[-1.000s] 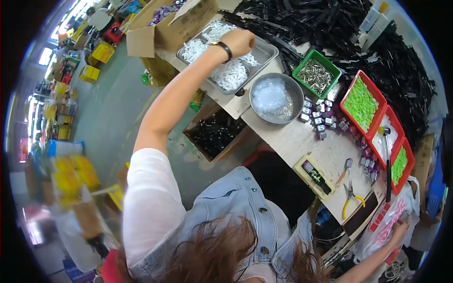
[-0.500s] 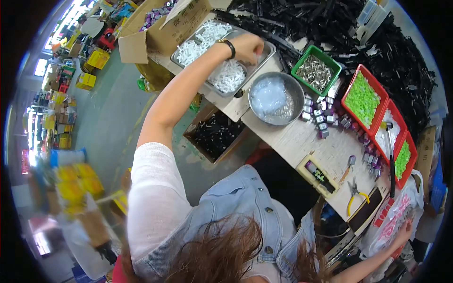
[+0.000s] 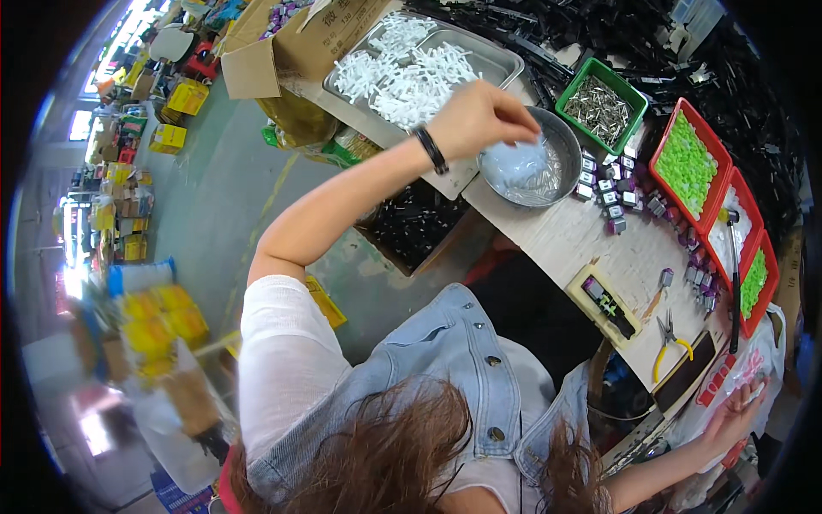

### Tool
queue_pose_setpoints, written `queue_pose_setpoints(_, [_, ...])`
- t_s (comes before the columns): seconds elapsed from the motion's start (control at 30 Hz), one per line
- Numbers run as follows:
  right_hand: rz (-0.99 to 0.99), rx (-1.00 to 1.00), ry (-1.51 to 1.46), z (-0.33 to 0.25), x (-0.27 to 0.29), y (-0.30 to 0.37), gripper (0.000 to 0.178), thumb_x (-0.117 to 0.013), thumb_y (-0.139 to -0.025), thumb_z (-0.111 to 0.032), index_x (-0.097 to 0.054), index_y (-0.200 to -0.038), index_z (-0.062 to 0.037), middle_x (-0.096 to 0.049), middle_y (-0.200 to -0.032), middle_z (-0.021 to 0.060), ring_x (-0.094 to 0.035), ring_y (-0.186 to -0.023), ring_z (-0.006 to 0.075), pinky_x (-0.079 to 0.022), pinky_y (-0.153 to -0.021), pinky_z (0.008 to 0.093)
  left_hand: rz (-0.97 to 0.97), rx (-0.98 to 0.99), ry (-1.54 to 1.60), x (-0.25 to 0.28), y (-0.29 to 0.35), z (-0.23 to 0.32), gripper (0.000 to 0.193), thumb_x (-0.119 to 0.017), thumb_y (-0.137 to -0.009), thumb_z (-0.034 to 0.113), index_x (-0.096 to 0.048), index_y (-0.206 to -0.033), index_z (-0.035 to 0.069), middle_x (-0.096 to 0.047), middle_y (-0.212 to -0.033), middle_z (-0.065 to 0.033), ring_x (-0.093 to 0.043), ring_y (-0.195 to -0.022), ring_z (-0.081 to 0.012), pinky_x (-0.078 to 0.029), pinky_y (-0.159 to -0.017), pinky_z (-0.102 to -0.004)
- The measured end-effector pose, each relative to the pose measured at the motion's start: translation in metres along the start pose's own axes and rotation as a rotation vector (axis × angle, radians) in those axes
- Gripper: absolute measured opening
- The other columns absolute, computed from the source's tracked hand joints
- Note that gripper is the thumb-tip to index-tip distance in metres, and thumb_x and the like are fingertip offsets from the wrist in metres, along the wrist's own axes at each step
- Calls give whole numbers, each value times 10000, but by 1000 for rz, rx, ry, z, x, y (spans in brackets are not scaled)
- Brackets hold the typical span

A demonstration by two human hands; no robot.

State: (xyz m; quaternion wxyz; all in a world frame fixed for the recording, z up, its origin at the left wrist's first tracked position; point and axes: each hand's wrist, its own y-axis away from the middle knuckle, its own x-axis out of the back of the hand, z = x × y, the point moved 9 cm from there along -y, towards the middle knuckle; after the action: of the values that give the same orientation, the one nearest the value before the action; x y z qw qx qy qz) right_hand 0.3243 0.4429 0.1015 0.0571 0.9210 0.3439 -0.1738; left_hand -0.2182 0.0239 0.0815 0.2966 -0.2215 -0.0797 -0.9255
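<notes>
Above a round metal bowl (image 3: pixel 561 184) my left hand (image 3: pixel 484 120) is closed, its fingertips pressed together; what they hold, if anything, is too small to make out. The bowl is lined with clear plastic and has a pale bluish, translucent mass (image 3: pixel 515 163) in it. Just left of it, a metal tray (image 3: pixel 497 64) carries a heap of small white plastic pieces (image 3: pixel 419 81). At the lower right my right hand (image 3: pixel 735 420) is beside a white plastic bag with red print (image 3: pixel 728 377). A small white piece (image 3: pixel 753 393) shows at its fingertips.
A green bin of metal pins (image 3: pixel 599 111), red trays of green and white bits (image 3: pixel 685 163), small motors (image 3: pixel 612 193), a cream fixture (image 3: pixel 604 301) and yellow-handled pliers (image 3: pixel 668 343) sit on the bench. Black parts (image 3: pixel 591 30) are piled behind. An open carton (image 3: pixel 321 47) stands left.
My left hand has moved from the metal tray to over the bowl. My right hand has lifted slightly beside the plastic bag. The whole view has shifted a little.
</notes>
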Motion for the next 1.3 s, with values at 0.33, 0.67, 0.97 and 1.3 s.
queue_pose_setpoints(0.33, [280, 19, 297, 30, -107, 34, 399, -516, -1011, -107, -466, -1396, -17, -581, -1217, 66, -576, -949, 83, -467, -819, 218, 31, -240, -422, -73, 14, 13, 144, -710, -808, 129, -750, -930, 64, -728, -835, -113, -708, -759, -244, -553, -700, -316])
queue_pose_setpoints(0.67, [-72, -153, 314, 127, -248, 35, 264, -618, -897, -14, -632, -1156, 34, -661, -1062, 99, -612, -905, 131, -494, -775, 265, -100, 38, 107, -59, 36, 49, 176, -679, -898, 117, -727, -1011, -9, -730, -833, -47, -648, -758, -63, -524, -715, -219])
queue_pose_setpoints(0.97, [-248, -263, 120, 151, -316, 51, 192, -657, -881, -14, -672, -1057, 62, -677, -1005, 121, -631, -812, 138, -539, -706, 281, -113, 98, 642, -114, 81, 76, 162, -677, -904, 56, -712, -1017, -54, -729, -905, -74, -674, -826, -89, -535, -754, -213])
queue_pose_setpoints(1.3, [-392, 426, 780, 102, -343, 75, 208, -704, -832, 58, -674, -1038, 54, -687, -950, 103, -659, -829, 145, -548, -732, 260, -274, 287, 802, -157, 87, 57, 212, -688, -906, 121, -681, -1024, -56, -722, -896, -88, -687, -771, -116, -547, -730, -218])
